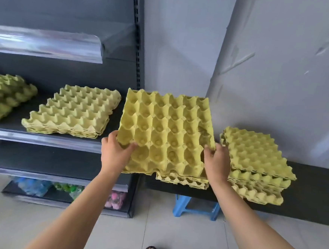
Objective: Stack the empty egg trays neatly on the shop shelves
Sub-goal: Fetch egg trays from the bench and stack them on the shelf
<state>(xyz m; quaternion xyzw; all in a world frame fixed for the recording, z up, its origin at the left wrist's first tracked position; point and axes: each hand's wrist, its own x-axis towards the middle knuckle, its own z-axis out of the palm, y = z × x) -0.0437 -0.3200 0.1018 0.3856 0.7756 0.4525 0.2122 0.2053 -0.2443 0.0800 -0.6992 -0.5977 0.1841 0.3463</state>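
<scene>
**Fingers clamp the tray at both near corners; the shelf stack lies up and to the left**

Fingers (131,147) of the left hand (117,152) curl over the near-left edge of the tray (167,132), thumb on top and the rest hidden beneath, so the hand pinches the pulp rim. The right hand (216,163) does the same at the near-right edge, its fingers (208,154) bent over the rim and pressing into a cup. Both hands are closed on the same tray, and neither is spread.

Head view: the tray is tilted, far edge raised and cups facing the camera, its near edge between the two hands. Directly below the fingers sits a low pile (183,181) on the black table (310,193); I cannot tell whether the held tray touches it. Just right of the right hand stands a taller, untidy pile (254,161).

The goal, I judge, is the shelf stack (73,114), left of the left fingers and slightly farther away, on the shelf (42,138). It is turned at an angle, its long edges running away to the right. The left hand is nearer to it, so the move probably leads left, with a twist to match the cups. A further stack (4,97) lies far left.
</scene>
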